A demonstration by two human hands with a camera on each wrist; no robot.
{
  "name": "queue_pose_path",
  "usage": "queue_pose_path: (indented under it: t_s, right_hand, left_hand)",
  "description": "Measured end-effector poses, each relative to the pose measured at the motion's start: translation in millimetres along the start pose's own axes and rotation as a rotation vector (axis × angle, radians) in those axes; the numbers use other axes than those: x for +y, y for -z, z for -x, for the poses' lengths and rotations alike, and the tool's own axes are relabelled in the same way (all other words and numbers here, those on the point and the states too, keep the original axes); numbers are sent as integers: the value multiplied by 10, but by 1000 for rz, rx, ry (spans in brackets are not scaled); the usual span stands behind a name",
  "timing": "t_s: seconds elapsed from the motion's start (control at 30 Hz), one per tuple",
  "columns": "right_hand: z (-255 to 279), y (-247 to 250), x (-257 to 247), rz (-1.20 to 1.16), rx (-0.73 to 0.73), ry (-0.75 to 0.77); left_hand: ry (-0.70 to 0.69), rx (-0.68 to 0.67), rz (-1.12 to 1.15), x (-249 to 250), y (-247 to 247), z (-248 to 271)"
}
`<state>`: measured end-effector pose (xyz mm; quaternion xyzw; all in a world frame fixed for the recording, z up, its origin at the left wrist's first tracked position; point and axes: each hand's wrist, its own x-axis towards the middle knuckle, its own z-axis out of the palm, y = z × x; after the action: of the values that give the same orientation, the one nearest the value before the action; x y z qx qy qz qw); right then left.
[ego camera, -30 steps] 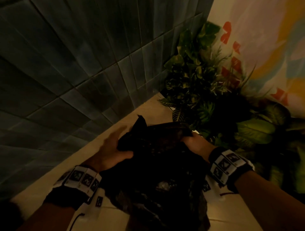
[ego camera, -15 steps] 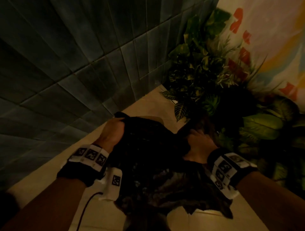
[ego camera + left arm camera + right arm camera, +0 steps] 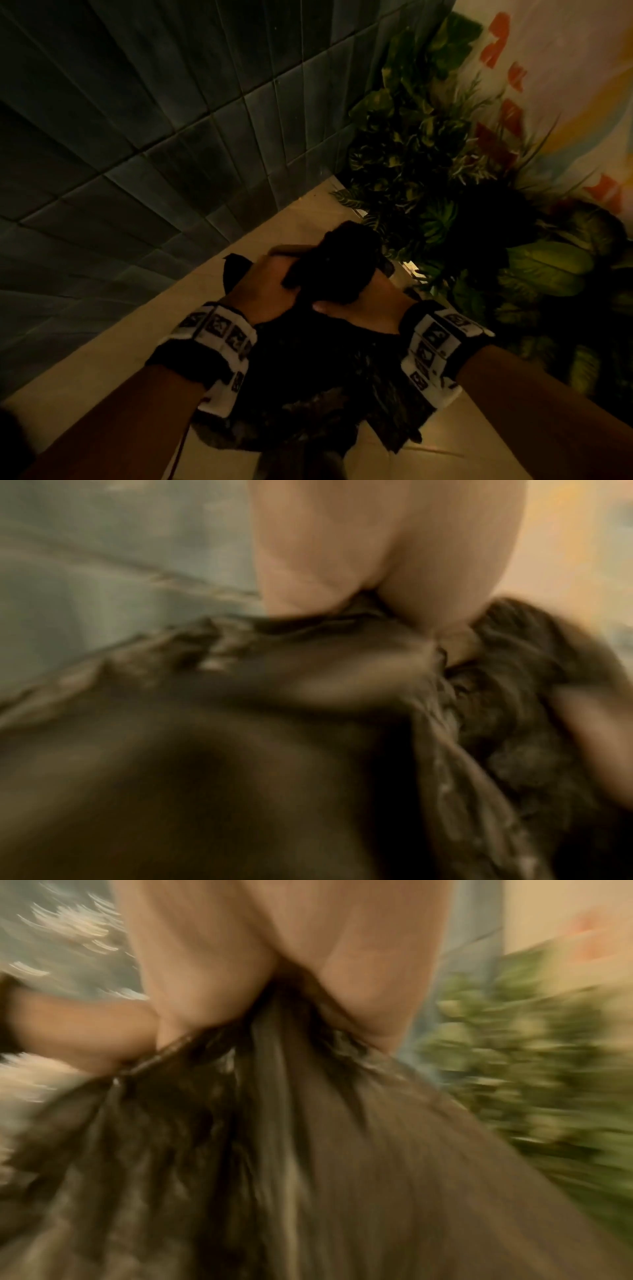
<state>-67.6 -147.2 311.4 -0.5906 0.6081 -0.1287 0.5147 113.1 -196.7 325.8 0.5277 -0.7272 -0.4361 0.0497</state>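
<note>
1. The black bag [image 3: 318, 370] is right in front of me, low in the head view. Its crinkled body sits between my forearms and over the pale floor [image 3: 274, 222]. I cannot tell whether its bottom rests on anything.
2. Its neck [image 3: 339, 267] is bunched into a dark wad that sticks up between my two hands, just beyond my knuckles.
3. My left hand [image 3: 270, 291] grips the neck from the left, fingers curled tight over the plastic. A loose flap of bag pokes out past that hand on the wall side.
4. My right hand [image 3: 373, 305] grips the same neck from the right, thumb across the near side and fingers wrapped round the far side.
5. The hands sit close together, with only the gathered plastic between them.
6. Both wrist views are blurred. The left one shows thumb and fingers closed on creased plastic. The right one shows pleats fanning down from my grip, with my left hand pressed in at the left edge.
7. White bands [image 3: 219, 339] with black square markers circle both wrists.
8. Dark tiles [image 3: 154, 137] cover the wall on my left, down to the floor.
9. Green plants [image 3: 445, 171] stand to the right, near the bag but apart from it, against a mural [image 3: 565, 85] with orange marks.
</note>
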Motion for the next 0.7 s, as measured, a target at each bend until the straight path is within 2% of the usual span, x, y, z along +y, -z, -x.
queue_pose_path:
  t_s: [0.07,0.1,0.17,0.2,0.23,0.3,0.33,0.43,0.5,0.53,0.57,0.6,0.67,0.7]
  right_hand:
    - [70,68,154,39,44,-162]
    - [100,77,264,192,16,-249]
    - [140,85,517,375,-35,-389]
    - [158,97,579,325,-19,-419]
    - [201,117,556,222,11,-407]
    - [251,160,427,-118,90,-438]
    - [272,189,351,-254,131,-431]
    - [201,212,81,-327,87,-295]
    - [93,162,-27,-341,-5,-200]
    - [45,147,-49,-376,-40,-174]
    - [5,147,-57,-439,-70,-176]
    - [-22,157,-71,-527,-93,-205]
    - [-31,210,-89,-666,-85,-276]
    - [-20,235,-58,-690,-44,-299]
  left_hand:
    - [214,232,166,-159,78,-58]
    - [333,310,296,-236,114,-78]
    - [488,373,575,-358,184,-98]
    - [523,370,620,-431,210,-103]
    - [530,351,562,-478,242,-81]
    - [446,260,179,-561,286,30]
    - [326,207,-19,-561,316,107]
    - [-62,111,-464,-284,236,233]
    - [-246,-5,-581,-20,73,177]
    - [-306,-49,-553,32,-10,123]
    - [-330,-89,-434,63,-54,77]
    - [-318,-118,-215,76,-55,34]
    - [-220,-133,162,32,41,-56]
    - [-136,-140,236,52,122,-76]
